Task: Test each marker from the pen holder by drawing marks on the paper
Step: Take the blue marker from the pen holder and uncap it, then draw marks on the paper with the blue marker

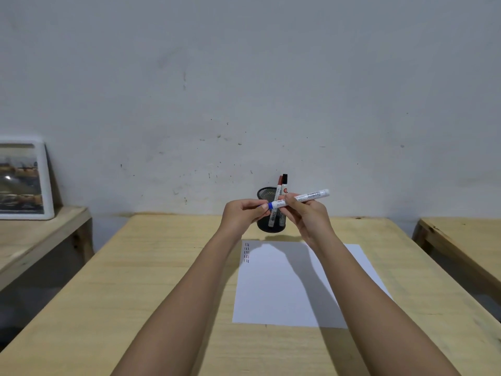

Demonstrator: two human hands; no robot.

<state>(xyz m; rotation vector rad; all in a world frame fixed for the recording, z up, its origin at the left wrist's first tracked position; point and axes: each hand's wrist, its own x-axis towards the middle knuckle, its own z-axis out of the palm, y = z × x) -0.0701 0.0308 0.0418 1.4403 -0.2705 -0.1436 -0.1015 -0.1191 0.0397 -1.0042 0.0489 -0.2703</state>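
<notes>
White marker with a blue cap [299,198] – held level above the black mesh pen holder [271,213], left hand [242,215] pinching the cap, right hand [307,215] gripping the barrel.

Plain study or classroom-type room w/ bare furnishings: scuffed white wall [244,90]; plywood desk [162,267] flanked by two similar desks; mesh pen holder [267,196]; framed picture [23,180] leaning on wall.

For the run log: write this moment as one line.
blue marker held by both hands | left hand on cap | pen holder: two markers | paper marked
</notes>
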